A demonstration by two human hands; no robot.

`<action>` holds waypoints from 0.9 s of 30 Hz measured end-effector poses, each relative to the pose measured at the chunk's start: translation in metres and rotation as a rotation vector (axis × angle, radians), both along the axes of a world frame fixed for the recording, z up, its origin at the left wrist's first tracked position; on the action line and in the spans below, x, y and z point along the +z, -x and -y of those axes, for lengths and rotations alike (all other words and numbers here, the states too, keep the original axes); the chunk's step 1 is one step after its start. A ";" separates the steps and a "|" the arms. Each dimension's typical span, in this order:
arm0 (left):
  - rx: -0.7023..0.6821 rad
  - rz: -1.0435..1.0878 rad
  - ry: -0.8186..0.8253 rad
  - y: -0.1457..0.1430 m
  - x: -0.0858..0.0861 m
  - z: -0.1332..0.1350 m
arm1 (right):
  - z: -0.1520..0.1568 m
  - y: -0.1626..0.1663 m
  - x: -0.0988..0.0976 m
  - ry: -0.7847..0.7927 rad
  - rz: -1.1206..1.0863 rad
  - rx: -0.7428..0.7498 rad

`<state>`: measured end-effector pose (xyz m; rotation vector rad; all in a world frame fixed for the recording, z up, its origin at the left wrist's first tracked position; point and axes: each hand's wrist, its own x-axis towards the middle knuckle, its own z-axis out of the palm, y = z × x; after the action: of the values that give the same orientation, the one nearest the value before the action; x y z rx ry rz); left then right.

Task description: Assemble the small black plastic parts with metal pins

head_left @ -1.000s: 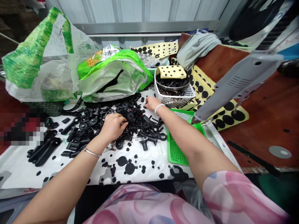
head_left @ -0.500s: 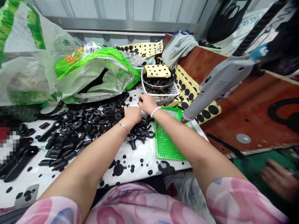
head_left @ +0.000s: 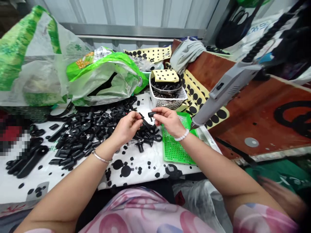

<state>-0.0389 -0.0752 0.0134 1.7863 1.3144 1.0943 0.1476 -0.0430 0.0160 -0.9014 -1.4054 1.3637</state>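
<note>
My right hand (head_left: 168, 120) pinches a short black plastic tube (head_left: 151, 114) between thumb and fingertips, its end pointing left. Facing it across a small gap, my left hand (head_left: 128, 127) has thumb and fingers closed on a small black piece (head_left: 141, 115), mostly covered by the fingers. Both hands are raised over the right end of a heap of black plastic parts (head_left: 88, 129), among them tubes, discs and flared pieces. Under my right wrist lies a green perforated tray (head_left: 171, 152) with small shiny bits at its far end.
A grey electric screwdriver (head_left: 218, 92) hangs at the right, tip near the tray. Behind stand a white basket (head_left: 167, 103) of black and metal parts and green-white plastic bags (head_left: 107, 77). Sticker sheets (head_left: 194, 90) lean beside it. Another person's blurred hand (head_left: 283, 194) is at lower right.
Both hands have come back towards me from the far side of the heap and moved apart. The black tube now shows in my right fingertips.
</note>
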 end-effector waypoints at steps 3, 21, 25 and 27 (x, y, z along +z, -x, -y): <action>0.028 0.172 0.052 0.007 0.001 0.023 | 0.016 0.016 0.004 -0.076 0.112 0.114; 0.212 0.766 0.171 0.041 -0.027 0.099 | 0.099 0.081 -0.022 -0.033 -0.017 0.190; 0.243 0.604 0.185 0.044 -0.033 0.104 | 0.102 0.088 -0.026 0.029 -0.056 0.221; 0.245 0.541 0.206 0.046 -0.034 0.107 | 0.103 0.089 -0.029 -0.008 -0.033 0.218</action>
<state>-0.0846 -0.1818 -0.0209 1.0900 1.2647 1.3951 0.0589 -0.1459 -0.0130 -0.7326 -1.5166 1.5264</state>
